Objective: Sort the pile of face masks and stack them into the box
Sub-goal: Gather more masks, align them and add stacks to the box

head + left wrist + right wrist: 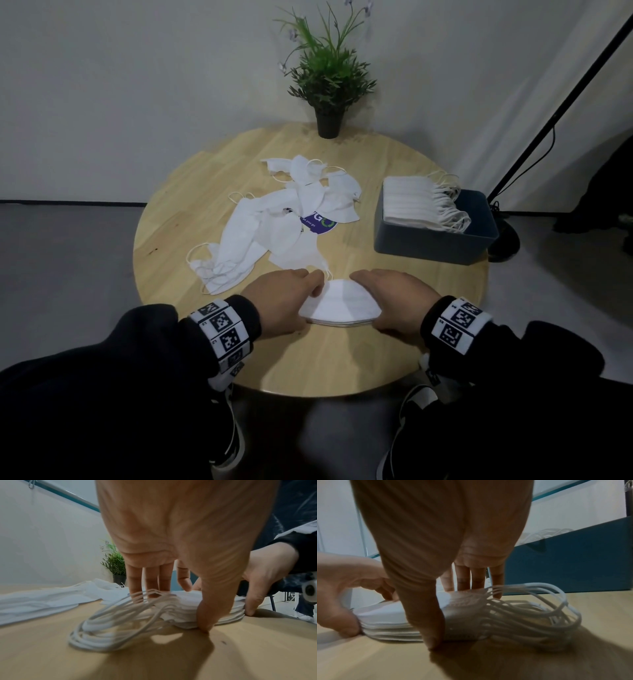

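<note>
1. One stack of folded masks point(340, 303) lies near the tabletop's near edge, between the two hands; the wrist views show several layers, too close-packed to count.
2. The left hand point(279, 298) holds the stack's left end: its fingers point(149, 580) reach straight down on the far side and its thumb is planted on the tabletop point(342, 363) against the near edge, pinching the stack between them.
3. The right hand point(394, 296) mirrors it at the right end, thumb tip down on the wood, fingers point(477, 578) on the far side, also pinching the stack.
4. Elastic ear loops point(530, 609) fan out in a bunch past each thumb.
5. One loose pile of masks point(274, 219) sprawls over the tabletop's middle and left part; overlaps hide the count.
6. One blue-grey box point(435, 243) sits at the right edge, holding one stack of flat masks point(411, 202).
7. One potted plant point(329, 85) stands at the far edge.
</note>
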